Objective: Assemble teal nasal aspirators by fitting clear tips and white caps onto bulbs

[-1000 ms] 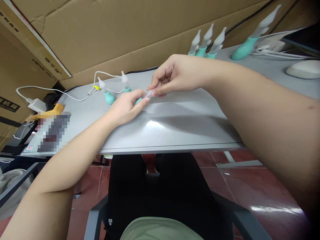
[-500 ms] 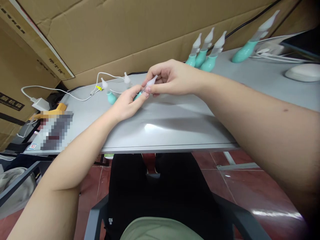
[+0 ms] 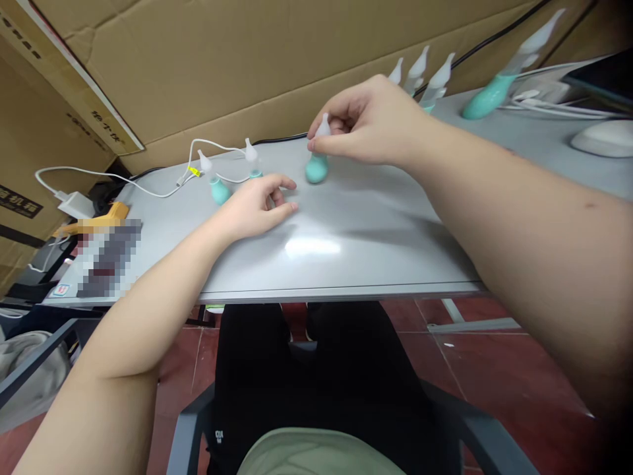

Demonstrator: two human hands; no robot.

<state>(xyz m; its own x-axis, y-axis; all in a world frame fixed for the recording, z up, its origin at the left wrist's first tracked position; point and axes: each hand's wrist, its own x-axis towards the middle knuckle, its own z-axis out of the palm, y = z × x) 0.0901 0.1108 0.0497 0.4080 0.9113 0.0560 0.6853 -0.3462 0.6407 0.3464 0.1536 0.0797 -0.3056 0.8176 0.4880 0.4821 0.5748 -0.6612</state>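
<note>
My right hand (image 3: 373, 122) pinches the upper part of a nasal aspirator (image 3: 317, 169) with a green bulb and a pale pointed tip. The aspirator is upright over the desk; whether its bulb touches the desk I cannot tell. My left hand (image 3: 260, 206) rests near the desktop, fingers apart, holding nothing. Just behind it stand two more aspirators, one at the left (image 3: 219, 191) and another (image 3: 252, 157) partly hidden by the hand. Behind my right hand and forearm several aspirators (image 3: 438, 82) stand grouped, their bulbs mostly covered.
A larger-looking aspirator (image 3: 489, 97) leans at the right, near cables and a white mouse (image 3: 603, 138). White cables with a charger (image 3: 76, 205) and a yellow object (image 3: 113, 214) lie at the left. Cardboard (image 3: 222, 66) walls the back of the grey desk (image 3: 346, 267).
My left hand has let go of the aspirator and its fingers have spread. My right hand has carried the aspirator up and to the right, turning it upright.
</note>
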